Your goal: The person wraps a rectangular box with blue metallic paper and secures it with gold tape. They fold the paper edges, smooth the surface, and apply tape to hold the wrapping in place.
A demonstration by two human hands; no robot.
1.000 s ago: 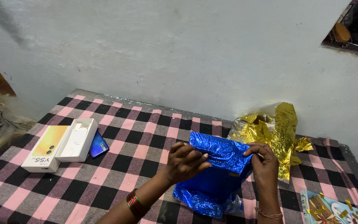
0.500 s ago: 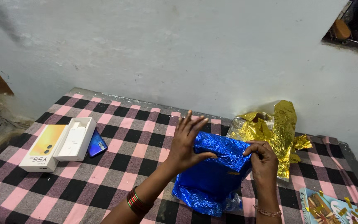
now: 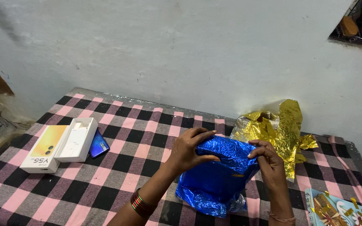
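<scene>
A parcel wrapped in shiny blue foil paper (image 3: 216,175) sits on the checked pink, black and grey cloth (image 3: 118,163), a little right of the middle and near the front edge. Its upper end is lifted and tilts toward the wall, while loose crinkled foil trails from its lower end toward the viewer; the long axis runs roughly from the near edge of the cloth up and away, leaning slightly to the right. The left hand (image 3: 188,151) comes in from the lower left with the wrist bent, fingers curled over the top left corner of the foil and thumb pressed under the fold, so it grips the paper there. A stack of red and green bangles (image 3: 140,204) circles that forearm. The right hand (image 3: 269,161) rises from the bottom edge, fingers bunched and pinching the top right corner of the same foil; a thin bangle (image 3: 281,218) sits at its wrist. Just behind the right hand lies a crumpled sheet of gold foil (image 3: 279,132) against the pale wall (image 3: 181,54). Well apart on the left rest an open white phone box (image 3: 77,140), its yellow lid (image 3: 43,150) and a blue phone (image 3: 99,145). A decorated card (image 3: 336,209) shows at the lower right corner.
</scene>
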